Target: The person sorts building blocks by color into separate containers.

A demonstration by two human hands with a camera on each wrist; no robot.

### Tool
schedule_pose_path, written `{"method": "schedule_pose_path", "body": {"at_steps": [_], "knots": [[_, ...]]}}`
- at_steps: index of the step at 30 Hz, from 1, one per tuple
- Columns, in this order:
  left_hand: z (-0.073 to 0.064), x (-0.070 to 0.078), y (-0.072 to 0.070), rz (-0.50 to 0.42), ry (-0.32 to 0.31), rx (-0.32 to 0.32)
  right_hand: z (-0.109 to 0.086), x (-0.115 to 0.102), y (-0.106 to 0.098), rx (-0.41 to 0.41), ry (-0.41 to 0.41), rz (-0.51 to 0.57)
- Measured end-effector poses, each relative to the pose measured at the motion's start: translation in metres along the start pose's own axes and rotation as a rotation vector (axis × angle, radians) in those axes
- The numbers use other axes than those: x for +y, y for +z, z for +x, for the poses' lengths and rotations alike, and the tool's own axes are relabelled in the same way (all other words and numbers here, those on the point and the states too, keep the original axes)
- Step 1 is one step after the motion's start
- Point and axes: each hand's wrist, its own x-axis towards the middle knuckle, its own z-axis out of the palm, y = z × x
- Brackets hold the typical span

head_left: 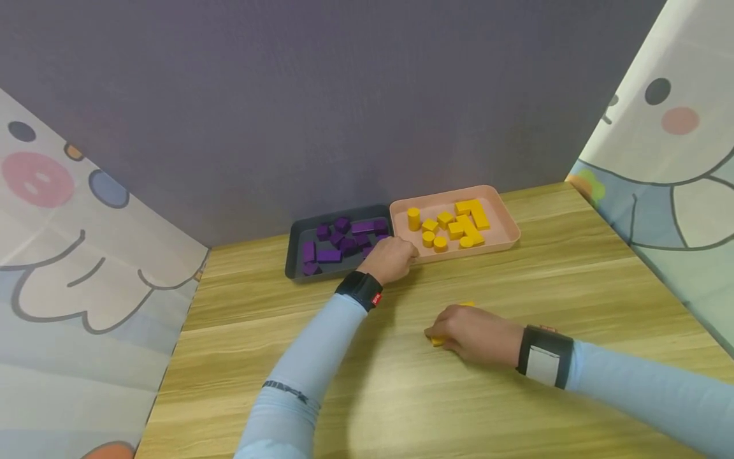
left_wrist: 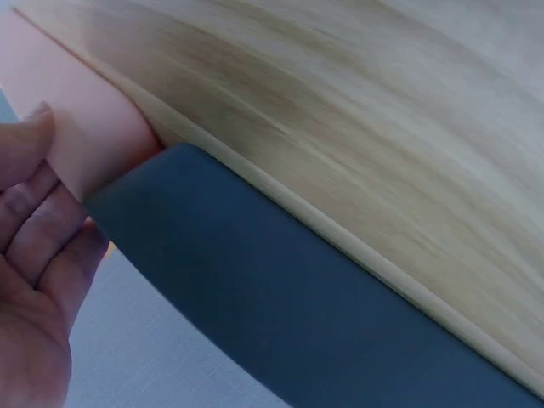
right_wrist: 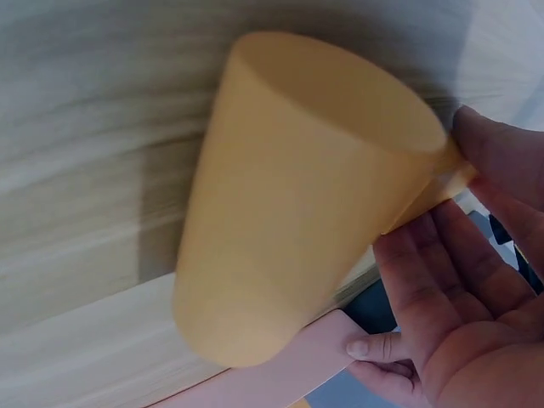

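My left hand (head_left: pixel 392 259) grips the front left corner of the pink tray (head_left: pixel 459 256). In the left wrist view the thumb lies on the tray's outer wall and the fingers are behind its rim. Several yellow blocks (head_left: pixel 478 215) of mixed shapes lie in this tray. Nearer me, my right hand (head_left: pixel 478 335) is low over the table, pinching a small yellow block (right_wrist: pixel 435 202) between thumb and fingers, mostly hidden by them. Right beside that hand is a yellow cylinder (right_wrist: pixel 280 204), large in the right wrist view.
A dark grey tray (head_left: pixel 291 255) of several purple blocks (head_left: pixel 329 256) stands against the pink tray's left side. Behind both rises a grey wall (head_left: pixel 258 127). Printed cartoon panels (head_left: pixel 51 242) border the wooden table (head_left: pixel 241 331) on either side.
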Motion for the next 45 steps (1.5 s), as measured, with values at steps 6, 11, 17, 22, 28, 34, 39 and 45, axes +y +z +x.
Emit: {"method": "schedule_pose_path", "body": {"at_steps": [6,11,17,22,28,34,39,45], "knots": [[-0.001,0.003,-0.002,0.005,0.000,-0.019,0.006,0.003,-0.013,0.065,0.021,0.028],[0.000,0.003,-0.002,0.042,0.031,0.007,0.013,0.012,-0.043,0.125,0.161,0.055],[0.002,0.004,0.000,0.053,0.066,0.012,0.022,0.045,-0.089,0.328,0.313,0.002],[0.004,0.004,0.004,0.059,0.066,0.024,0.027,0.078,-0.121,0.450,0.430,-0.114],[0.005,0.006,0.004,0.040,0.050,0.043,0.034,0.115,-0.137,0.553,0.598,-0.063],[0.000,0.006,0.004,0.039,0.041,0.053,0.044,0.146,-0.132,0.552,0.757,0.024],[-0.005,0.004,0.003,0.040,0.038,0.046,0.051,0.168,-0.117,0.550,0.840,0.062],[-0.005,0.002,-0.001,0.040,0.041,0.058,0.057,0.187,-0.106,0.499,0.906,0.084]]}}
